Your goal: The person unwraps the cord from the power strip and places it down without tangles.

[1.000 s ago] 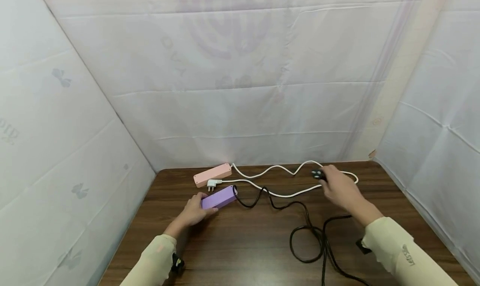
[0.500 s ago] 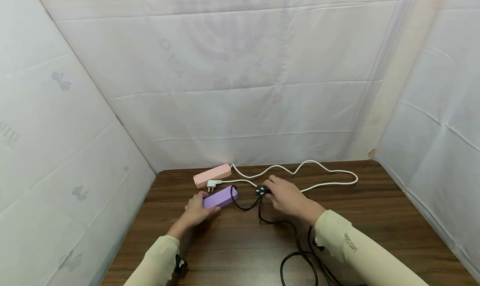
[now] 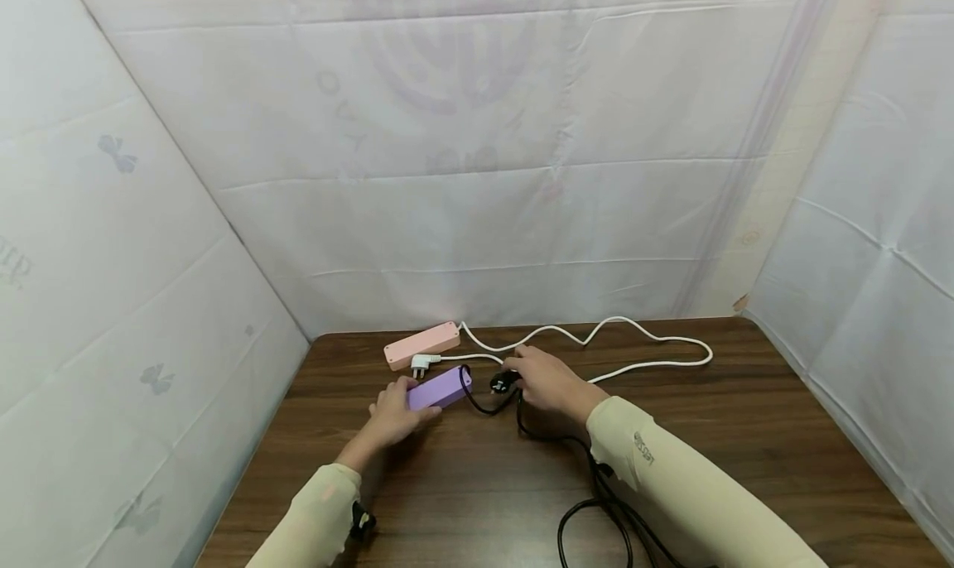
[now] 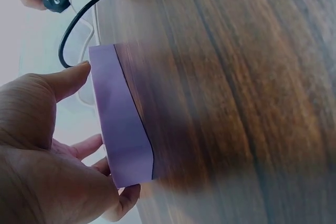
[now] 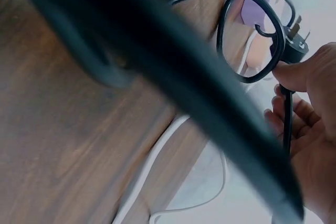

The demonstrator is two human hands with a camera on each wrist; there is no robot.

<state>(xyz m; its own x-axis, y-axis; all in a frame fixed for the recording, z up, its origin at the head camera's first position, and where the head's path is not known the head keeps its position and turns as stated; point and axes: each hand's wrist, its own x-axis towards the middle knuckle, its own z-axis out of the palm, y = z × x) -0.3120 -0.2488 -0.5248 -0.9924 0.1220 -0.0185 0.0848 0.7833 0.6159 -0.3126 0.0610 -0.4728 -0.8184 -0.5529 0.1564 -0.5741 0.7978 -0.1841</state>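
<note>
White creased sheeting (image 3: 477,179) walls in three sides of a dark wood-grain table (image 3: 745,435), on which two power strips, two plugs and two cords lie.

The left hand (image 3: 392,417) grips the purple rectangular power strip (image 3: 439,387) at its near end; the left wrist view shows the thumb along one edge and the fingers curled under the other. The strip rests on the table, left of centre.

A long black cord (image 3: 596,485) leaves the strip's far end, loops once just beside it and runs toward the near edge, where it coils.

The right hand (image 3: 550,381) pinches the black plug (image 3: 502,381) at the end of that cord, just right of the purple strip and apart from it. In the right wrist view the plug's metal prongs point away from the palm, with thumb and fingers closed on its body; how many prongs there are is hard to tell there.

Behind the purple strip lies a pink rectangular power strip (image 3: 421,345), near the back sheeting. Its white cord (image 3: 633,332) snakes right across the table and doubles back to a white plug (image 3: 425,363), which lies between the two strips.

Both forearms wear pale yellow sleeves (image 3: 671,485).
</note>
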